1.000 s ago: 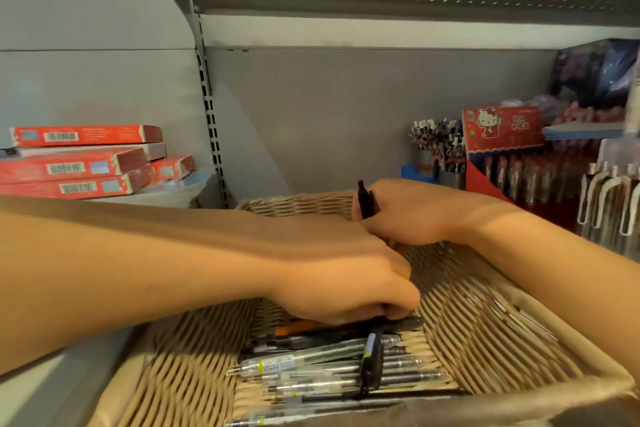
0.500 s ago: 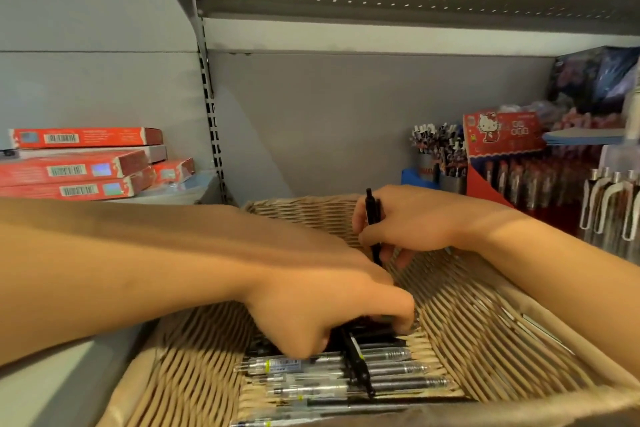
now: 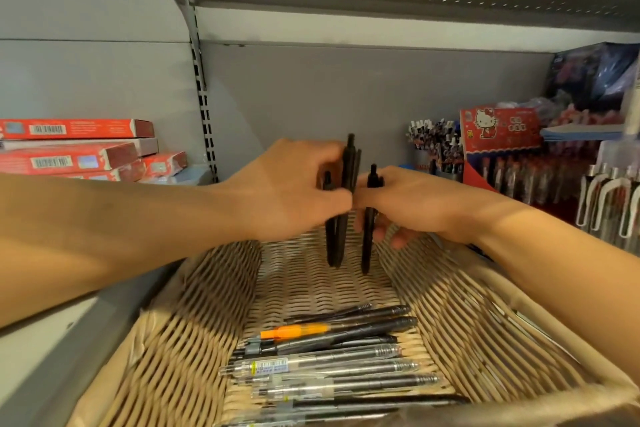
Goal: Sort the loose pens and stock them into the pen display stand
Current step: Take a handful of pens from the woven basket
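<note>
Hands gripping upright black pens: left hand (image 3: 294, 191) several, right hand (image 3: 408, 204) one, fingertips hidden.

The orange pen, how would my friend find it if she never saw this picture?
Look in the wicker basket at the bottom, under both hands. On its floor lies a pile of pens, lying sideways. Near the far side of the pile is the orange pen: it is the only bright orange one, while its neighbours are black or clear.
</note>
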A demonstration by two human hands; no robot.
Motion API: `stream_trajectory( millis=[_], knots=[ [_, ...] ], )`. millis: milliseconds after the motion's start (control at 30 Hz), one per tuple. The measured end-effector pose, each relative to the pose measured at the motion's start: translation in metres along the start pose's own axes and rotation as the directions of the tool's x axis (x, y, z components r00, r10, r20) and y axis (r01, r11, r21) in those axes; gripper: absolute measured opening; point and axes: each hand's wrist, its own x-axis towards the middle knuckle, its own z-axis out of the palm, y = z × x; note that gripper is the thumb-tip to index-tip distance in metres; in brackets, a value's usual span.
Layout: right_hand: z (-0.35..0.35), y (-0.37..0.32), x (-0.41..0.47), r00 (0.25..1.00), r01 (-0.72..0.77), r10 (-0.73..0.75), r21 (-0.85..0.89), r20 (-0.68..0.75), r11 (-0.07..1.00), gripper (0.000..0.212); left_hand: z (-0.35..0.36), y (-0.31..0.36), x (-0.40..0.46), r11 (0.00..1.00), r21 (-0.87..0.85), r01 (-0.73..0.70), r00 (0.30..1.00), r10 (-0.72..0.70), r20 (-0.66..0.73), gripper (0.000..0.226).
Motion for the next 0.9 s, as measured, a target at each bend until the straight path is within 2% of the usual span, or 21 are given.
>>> stream_trajectory(
  millis=[67, 133, 267, 367, 433, 500, 633, 800, 833, 900],
  knots=[
    [0.001, 0.000, 0.001, 1.000, 0.014, -0.014, -0.002, 0.015, 1.000, 0.021, 0.001, -0.012, 0.007, 0.976, -0.203, 0.083, 0.996, -0.073, 0.059, 0.012],
    [0.001, 0.001, 0.001, 0.998, 0.045, -0.044, -0.013, 0.035, 0.999, 0.020, 0.005, -0.020, 0.013, 0.952, -0.256, 0.169, 0.983, -0.143, 0.117, 0.014],
    [0.004, 0.000, 0.002, 0.991, 0.090, -0.081, -0.079, 0.107, 0.993, 0.010, 0.011, -0.021, 0.016, 0.881, -0.404, 0.244, 0.967, -0.192, 0.166, 0.010],
    [0.006, -0.002, 0.004, 0.984, 0.128, -0.104, -0.168, 0.146, 0.977, 0.022, 0.010, -0.020, 0.013, 0.854, -0.450, 0.263, 0.960, -0.185, 0.212, 0.017],
    [0.006, -0.002, 0.004, 0.984, 0.134, -0.111, -0.172, 0.137, 0.976, 0.029, 0.009, -0.020, 0.013, 0.851, -0.452, 0.267, 0.957, -0.177, 0.232, 0.013],
    [0.006, -0.001, 0.004, 0.986, 0.143, -0.125, -0.164, 0.112, 0.976, 0.027, 0.007, -0.021, 0.014, 0.840, -0.477, 0.260, 0.957, -0.160, 0.240, 0.008],
    [0.005, 0.000, 0.005, 0.988, 0.133, -0.119, -0.169, 0.095, 0.977, 0.032, 0.003, -0.026, 0.015, 0.807, -0.542, 0.236, 0.968, -0.145, 0.206, 0.038],
    [0.006, -0.001, 0.005, 0.991, 0.121, -0.108, -0.190, 0.078, 0.974, 0.020, 0.008, -0.024, 0.019, 0.774, -0.567, 0.281, 0.960, -0.232, 0.160, 0.032],
    [0.006, -0.002, 0.005, 0.991, 0.124, -0.109, -0.202, 0.081, 0.972, 0.018, 0.008, -0.025, 0.020, 0.796, -0.527, 0.299, 0.954, -0.255, 0.156, 0.028],
    [0.007, -0.002, 0.005, 0.991, 0.129, -0.114, -0.241, 0.077, 0.962, 0.018, 0.008, -0.029, 0.019, 0.908, -0.260, 0.327, 0.934, -0.269, 0.235, 0.016]
  ],
)
